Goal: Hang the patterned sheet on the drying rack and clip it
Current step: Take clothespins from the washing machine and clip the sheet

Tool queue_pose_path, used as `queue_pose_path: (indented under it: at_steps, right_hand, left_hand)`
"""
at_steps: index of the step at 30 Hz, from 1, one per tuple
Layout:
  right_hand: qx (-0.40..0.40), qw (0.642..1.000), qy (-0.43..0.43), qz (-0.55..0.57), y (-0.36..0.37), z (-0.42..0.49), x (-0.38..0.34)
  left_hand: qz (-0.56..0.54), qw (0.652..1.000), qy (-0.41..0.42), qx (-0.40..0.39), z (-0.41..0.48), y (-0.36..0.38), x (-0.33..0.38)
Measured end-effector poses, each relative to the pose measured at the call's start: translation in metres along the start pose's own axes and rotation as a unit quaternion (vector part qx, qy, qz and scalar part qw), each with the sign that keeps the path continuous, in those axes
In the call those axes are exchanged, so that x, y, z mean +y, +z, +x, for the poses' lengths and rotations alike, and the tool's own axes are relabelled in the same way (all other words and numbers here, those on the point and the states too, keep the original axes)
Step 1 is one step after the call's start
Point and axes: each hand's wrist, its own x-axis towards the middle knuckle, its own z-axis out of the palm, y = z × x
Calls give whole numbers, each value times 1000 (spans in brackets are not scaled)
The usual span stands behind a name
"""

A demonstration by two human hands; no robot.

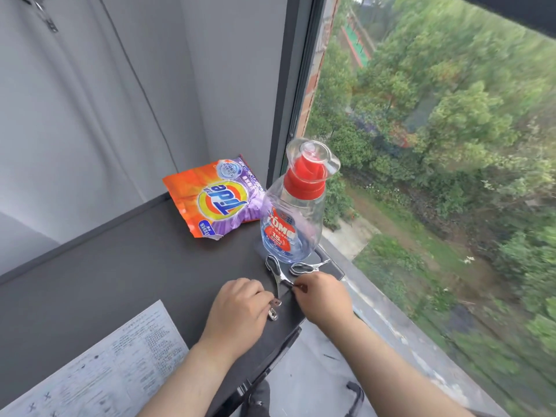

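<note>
On my feed I see pale grey walls [90, 100] meeting in a corner, dark grey desk [120, 266] beneath them, dark-framed window [296, 85] at right, soft daylight, green trees [451, 130] outside below

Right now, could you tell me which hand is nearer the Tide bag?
Left. The left hand is below the Tide bag in view; the right hand is farther right, below the bottle.

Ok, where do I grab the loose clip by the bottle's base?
Probably pinch the loose clip at its looped handle end, from above on the near side: it lies flat, its narrow end points right, and the bottle stands behind.
</note>
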Motion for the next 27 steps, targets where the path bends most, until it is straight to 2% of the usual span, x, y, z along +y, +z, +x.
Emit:
queue_pose_path:
  at_steps: [3,5,8,10,13,16,21,24,26,27]
  right_hand:
    - [12,998,18,56,0,-3,-1]
    - [26,990,33,136,-5,-7,-3]
    - [35,957,59,282,-17,-19,-11]
    - [45,927,79,363,-25,-26,-15]
    - [67,880,104,459,-44,-36,-18]
    - [85,836,112,531,-66,-43,-19]
    - [67,815,98,568,-89,-56,-12]
    - [80,789,94,603,-101,-67,-9]
    - [81,755,93,644,-107,-77,-5]
    - [77,730,92,672,-110,-84,-3]
  left_hand:
    - [-45,997,-14,54,0,-9,-5]
    - [-124,986,-78,84,2,-23,-4]
    - [-266,928,-241,103,9,-44,0]
    - [-345,885,-298,97,14,-56,1]
    - [-439,836,-314,104,23,-73,3]
    - [-473,814,-319,108,31,-81,8]
    - [-534,780,-319,64,41,-83,28]
    - [-621,718,-309,59,47,-85,49]
    - [-685,674,-273,48,49,-84,60]
    - [-703,663,-253,39,50,-84,66]
